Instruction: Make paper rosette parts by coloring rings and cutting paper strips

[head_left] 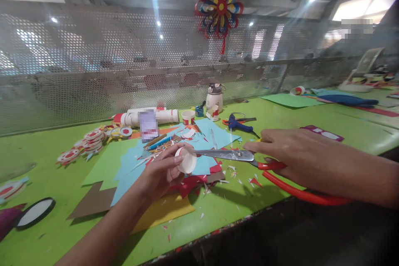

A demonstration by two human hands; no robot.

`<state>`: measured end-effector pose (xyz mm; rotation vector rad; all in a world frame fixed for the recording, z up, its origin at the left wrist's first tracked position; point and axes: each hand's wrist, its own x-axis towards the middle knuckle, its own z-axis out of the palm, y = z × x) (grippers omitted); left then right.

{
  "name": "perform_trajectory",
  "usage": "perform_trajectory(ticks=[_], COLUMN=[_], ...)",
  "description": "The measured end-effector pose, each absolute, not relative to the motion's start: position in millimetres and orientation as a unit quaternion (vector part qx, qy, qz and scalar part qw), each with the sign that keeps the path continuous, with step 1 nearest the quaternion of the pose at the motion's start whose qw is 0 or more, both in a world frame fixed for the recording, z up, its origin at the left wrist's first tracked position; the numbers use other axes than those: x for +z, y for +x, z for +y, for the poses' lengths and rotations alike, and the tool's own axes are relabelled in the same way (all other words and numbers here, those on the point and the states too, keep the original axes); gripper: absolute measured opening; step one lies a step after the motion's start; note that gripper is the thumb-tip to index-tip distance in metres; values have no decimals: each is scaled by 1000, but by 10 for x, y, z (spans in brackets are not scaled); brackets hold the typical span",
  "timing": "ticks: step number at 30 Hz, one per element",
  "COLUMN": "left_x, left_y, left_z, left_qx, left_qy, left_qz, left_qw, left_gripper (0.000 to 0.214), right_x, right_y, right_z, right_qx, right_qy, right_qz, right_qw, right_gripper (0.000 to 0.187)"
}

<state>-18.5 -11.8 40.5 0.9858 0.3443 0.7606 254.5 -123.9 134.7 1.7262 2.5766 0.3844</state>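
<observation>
Between the fingers and thumb of my left hand (163,168) is a small white paper cup (188,162) with a red edge, its round face turned toward me. My right hand (288,156) grips scissors (229,155) with red handles. Their blades point left, and the tips meet the cup's upper right rim; whether they cut into it I cannot tell. Beneath both lie sheets of light blue paper (202,165), red paper (190,185) and yellow paper (168,213), strewn with small cut scraps.
Behind the papers stand stacked white cups (168,116), a paper cup (188,117) and a white bottle (214,99). A blue glue gun (238,124) lies near my right hand. Decorated paper discs (93,141) sit at left. Perforated metal mesh (124,50) rises behind the green table (224,220).
</observation>
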Motion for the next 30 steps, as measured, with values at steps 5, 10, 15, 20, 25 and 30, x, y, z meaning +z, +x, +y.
perform_trajectory(ticks=[5,10,15,20,25,30], left_x=[405,444,441,416,416,447], left_y=[-185,-183,-170,-180,-199,-171], left_z=[-126,-133,-109,-94,-89,-104], left_qx=[355,351,344,341,331,343], left_qy=[466,469,480,494,502,525], left_qz=[165,182,165,167,174,212], left_qw=[794,790,790,782,780,750], left_gripper=[29,32,29,30,34,29], right_x=[1364,1380,1391,1384,1382,1360], right_y=[2533,2493,2478,2482,2502,2530], right_z=[-1240,-1247,-1254,-1235,-1227,-1241], right_qx=[131,140,171,181,202,260], right_qy=[553,547,531,514,505,488], right_qz=[822,825,830,838,838,832], right_qw=[11,12,16,23,44,46], right_gripper=[47,34,20,15,18,18])
